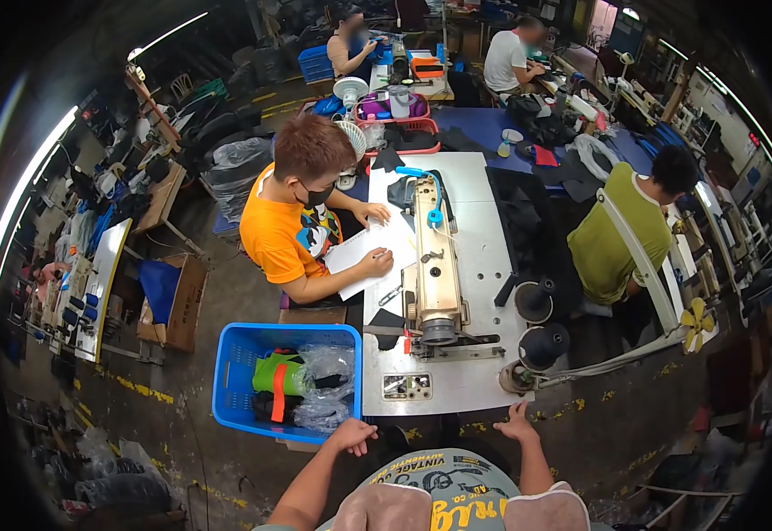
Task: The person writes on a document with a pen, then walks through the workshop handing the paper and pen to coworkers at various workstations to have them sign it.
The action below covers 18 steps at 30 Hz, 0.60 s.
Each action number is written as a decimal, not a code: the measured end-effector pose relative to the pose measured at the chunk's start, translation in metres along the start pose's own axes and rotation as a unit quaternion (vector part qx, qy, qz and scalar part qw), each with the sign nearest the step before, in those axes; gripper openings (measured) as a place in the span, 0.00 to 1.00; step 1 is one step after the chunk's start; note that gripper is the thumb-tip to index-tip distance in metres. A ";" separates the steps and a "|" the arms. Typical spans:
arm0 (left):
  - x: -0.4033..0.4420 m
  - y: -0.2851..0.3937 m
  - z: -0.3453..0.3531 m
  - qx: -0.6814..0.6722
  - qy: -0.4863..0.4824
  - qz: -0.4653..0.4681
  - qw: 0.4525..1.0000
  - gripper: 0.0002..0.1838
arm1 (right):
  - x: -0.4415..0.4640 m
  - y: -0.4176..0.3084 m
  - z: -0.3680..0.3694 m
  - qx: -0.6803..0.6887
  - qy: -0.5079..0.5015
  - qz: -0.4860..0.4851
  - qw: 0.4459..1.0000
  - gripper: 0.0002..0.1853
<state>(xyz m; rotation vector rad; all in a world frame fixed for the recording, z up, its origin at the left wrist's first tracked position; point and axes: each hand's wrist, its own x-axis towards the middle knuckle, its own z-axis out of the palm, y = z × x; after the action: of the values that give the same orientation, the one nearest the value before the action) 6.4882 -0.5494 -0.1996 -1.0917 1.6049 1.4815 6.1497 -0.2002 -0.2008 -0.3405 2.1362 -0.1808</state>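
My left hand [353,435] hovers by the near right corner of a blue plastic basket [227,389], fingers curled in and nothing visible in them. Whether it touches the basket I cannot tell. Close to the near right edge of the white sewing table [483,394], my right hand [517,423] is open, with spread fingers and nothing held. The basket contains clear plastic bags [326,367] and a green, orange and black fabric piece [280,376]. On the table stands a beige industrial sewing machine [436,265], with dark thread cones [544,345] on its right.
At the table's left side, a person in an orange shirt [280,234] writes on white paper [359,258]. A person in a green shirt [621,234] sits to the right. Two people work farther back. A yellow-bladed fan [696,325] and a cardboard box [189,301] flank the area.
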 end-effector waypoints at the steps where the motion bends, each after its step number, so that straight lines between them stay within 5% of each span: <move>1: 0.000 0.000 0.000 0.001 0.000 0.000 1.000 0.23 | 0.000 0.000 0.000 0.002 0.000 0.000 1.000 0.63; 18: 0.007 -0.004 -0.001 0.015 -0.014 0.004 1.000 0.25 | 0.009 0.007 0.008 -0.021 0.024 0.006 0.999 0.61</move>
<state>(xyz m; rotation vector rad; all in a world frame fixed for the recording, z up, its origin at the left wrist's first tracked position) 6.4894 -0.5510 -0.2073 -1.0438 1.6084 1.4684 6.1505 -0.1962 -0.2145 -0.3501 2.1908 -0.1393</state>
